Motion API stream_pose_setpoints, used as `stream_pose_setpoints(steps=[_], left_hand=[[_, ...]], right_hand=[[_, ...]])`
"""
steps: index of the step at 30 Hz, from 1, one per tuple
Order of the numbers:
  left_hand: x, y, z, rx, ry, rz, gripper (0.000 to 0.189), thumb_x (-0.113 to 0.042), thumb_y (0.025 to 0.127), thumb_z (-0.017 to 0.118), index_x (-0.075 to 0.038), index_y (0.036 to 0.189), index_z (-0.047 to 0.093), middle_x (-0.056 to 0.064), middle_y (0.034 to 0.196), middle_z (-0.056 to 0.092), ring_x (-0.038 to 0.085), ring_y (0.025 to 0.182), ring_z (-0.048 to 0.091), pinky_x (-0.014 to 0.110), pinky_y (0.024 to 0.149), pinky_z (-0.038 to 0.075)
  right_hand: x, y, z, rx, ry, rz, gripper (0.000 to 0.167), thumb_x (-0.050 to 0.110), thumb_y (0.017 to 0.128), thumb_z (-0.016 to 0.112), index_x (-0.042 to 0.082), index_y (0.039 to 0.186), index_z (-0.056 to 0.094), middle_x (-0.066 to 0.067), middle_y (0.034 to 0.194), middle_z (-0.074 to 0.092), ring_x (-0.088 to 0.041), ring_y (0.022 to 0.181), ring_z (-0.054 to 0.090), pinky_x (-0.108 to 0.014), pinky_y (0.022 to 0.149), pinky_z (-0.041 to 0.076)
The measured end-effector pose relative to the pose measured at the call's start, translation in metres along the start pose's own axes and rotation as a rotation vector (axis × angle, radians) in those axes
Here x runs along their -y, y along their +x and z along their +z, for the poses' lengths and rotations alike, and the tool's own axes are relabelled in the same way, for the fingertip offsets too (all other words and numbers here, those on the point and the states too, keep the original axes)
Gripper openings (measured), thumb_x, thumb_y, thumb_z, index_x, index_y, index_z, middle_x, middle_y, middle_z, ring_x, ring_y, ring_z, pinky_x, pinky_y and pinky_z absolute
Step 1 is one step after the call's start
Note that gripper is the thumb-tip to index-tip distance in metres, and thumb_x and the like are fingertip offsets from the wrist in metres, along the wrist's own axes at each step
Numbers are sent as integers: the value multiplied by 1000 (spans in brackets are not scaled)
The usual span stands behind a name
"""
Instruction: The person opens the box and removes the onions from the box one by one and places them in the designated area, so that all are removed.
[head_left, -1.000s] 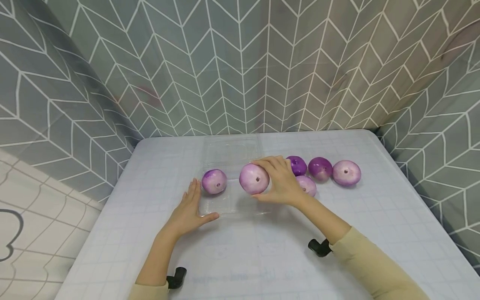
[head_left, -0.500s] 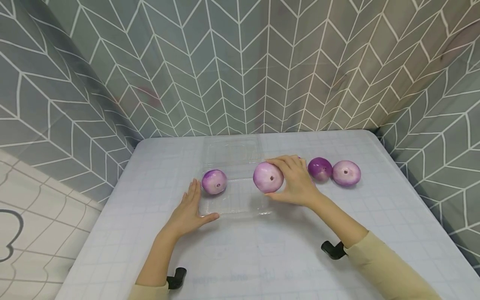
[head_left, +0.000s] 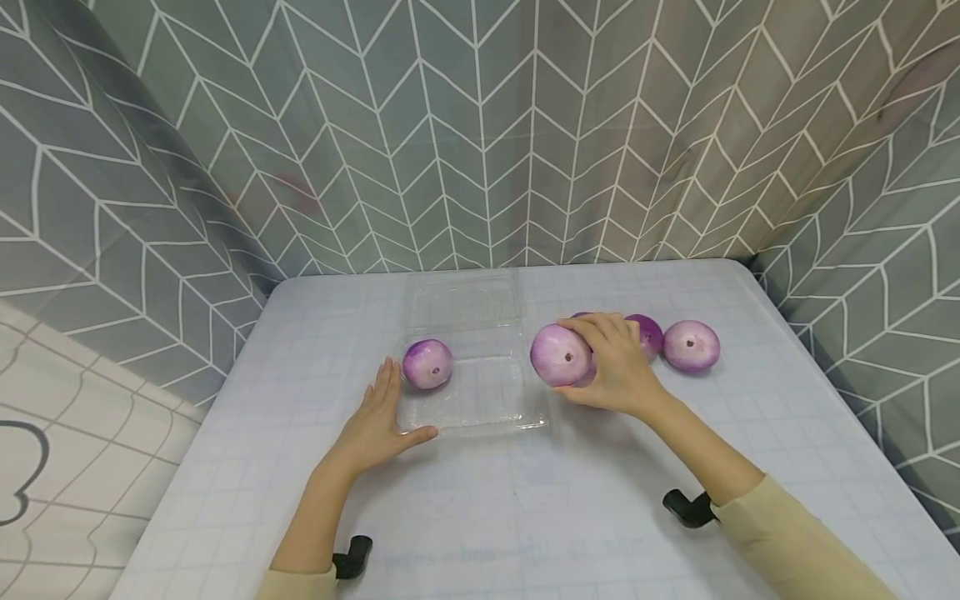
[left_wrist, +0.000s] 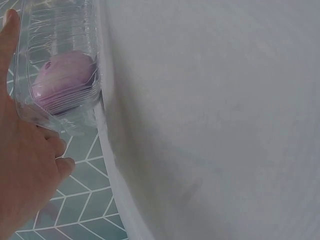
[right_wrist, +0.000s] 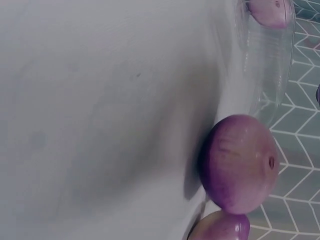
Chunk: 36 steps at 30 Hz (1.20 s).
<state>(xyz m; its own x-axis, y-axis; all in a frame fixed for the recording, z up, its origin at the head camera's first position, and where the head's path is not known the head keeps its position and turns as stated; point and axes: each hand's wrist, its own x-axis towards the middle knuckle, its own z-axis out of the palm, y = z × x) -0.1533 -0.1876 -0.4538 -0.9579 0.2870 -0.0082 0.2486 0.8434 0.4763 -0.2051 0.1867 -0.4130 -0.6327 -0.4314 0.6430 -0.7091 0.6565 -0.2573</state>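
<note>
My right hand [head_left: 615, 367] grips a pale purple, round fruit [head_left: 558, 356] with a small brown scar, just past the right side of the clear plastic box [head_left: 480, 421]. Fingers lie over its top and the thumb is below. Inside the box, at its left end, lies another purple-and-white fruit [head_left: 427, 364]. My left hand [head_left: 371, 427] rests along the box's left side with its fingers straight and thumb spread; the left wrist view shows this hand [left_wrist: 30, 165] against the box wall [left_wrist: 22, 75]. The right hand is out of the right wrist view.
Right of the held fruit sit a darker purple fruit [head_left: 651, 336] and a pale one [head_left: 692, 346]; more are partly hidden behind the right hand. In the right wrist view, a fruit [right_wrist: 239, 164] sits on the white table near the box. The transparent lid [head_left: 461, 300] lies open behind.
The right hand has moved right with the fruit, from over the box to just beyond its right side. The left hand has stayed at the box's left side.
</note>
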Motion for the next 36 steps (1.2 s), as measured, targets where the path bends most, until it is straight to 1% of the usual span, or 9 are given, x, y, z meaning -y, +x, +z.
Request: stream_pose_setpoints(steps=[4,10,14,21,26,28,32,36], left_hand=[[0,0,0,4,5,1,124,-67,76,67,7,151,1,21,159,-5,29,147,-2,50,117,7],[-1,1,-1,9,-2,-10,125,-68,75,67,6,151,0,18,159,-7,30,147,-3,50,117,7],[-1,1,-1,12,-5,-12,124,-68,75,67,5,151,0,18,159,-7,29,147,-3,50,117,7],[0,1,-1,13,-3,-12,125,-68,75,67,5,151,0,18,159,-7,29,147,-3,50,117,6],[0,1,0,11,-6,-9,125,-68,75,67,6,151,0,19,159,-7,30,147,-2,50,117,7],[0,1,0,12,-8,-10,125,-68,75,66,6,151,0,19,159,-7,30,147,-2,50,117,7],[1,1,1,16,-5,-15,125,-69,75,66,5,151,-1,19,159,-7,30,147,-2,50,117,7],[1,1,2,16,0,-17,126,-69,75,66,5,151,-1,18,159,-8,31,147,-2,50,117,7]], right_hand=[[-4,-5,-6,-3,-13,11,87,46,50,86,10,124,57,-10,113,56,-31,101,47,-48,80,30],[-11,-14,-12,-11,-45,34,87,46,49,86,9,123,58,-10,111,55,-32,98,47,-49,78,30],[-14,-20,-16,-18,-60,57,88,46,49,86,8,122,57,-10,110,56,-35,100,46,-50,79,30],[-17,-25,-25,14,-56,145,89,45,48,91,11,124,58,-9,112,55,-33,102,45,-49,81,30],[-19,-28,-31,24,-69,159,92,46,46,93,11,124,58,-10,114,54,-32,104,45,-48,80,29],[-21,-30,-33,30,-73,164,93,47,46,93,11,124,58,-11,114,54,-32,104,45,-48,82,29],[-24,-33,-38,35,-66,176,93,47,46,93,11,124,57,-11,115,54,-32,107,45,-50,88,29],[-27,-37,-41,22,-65,167,92,44,46,93,10,124,57,-11,114,55,-31,109,45,-53,94,28]])
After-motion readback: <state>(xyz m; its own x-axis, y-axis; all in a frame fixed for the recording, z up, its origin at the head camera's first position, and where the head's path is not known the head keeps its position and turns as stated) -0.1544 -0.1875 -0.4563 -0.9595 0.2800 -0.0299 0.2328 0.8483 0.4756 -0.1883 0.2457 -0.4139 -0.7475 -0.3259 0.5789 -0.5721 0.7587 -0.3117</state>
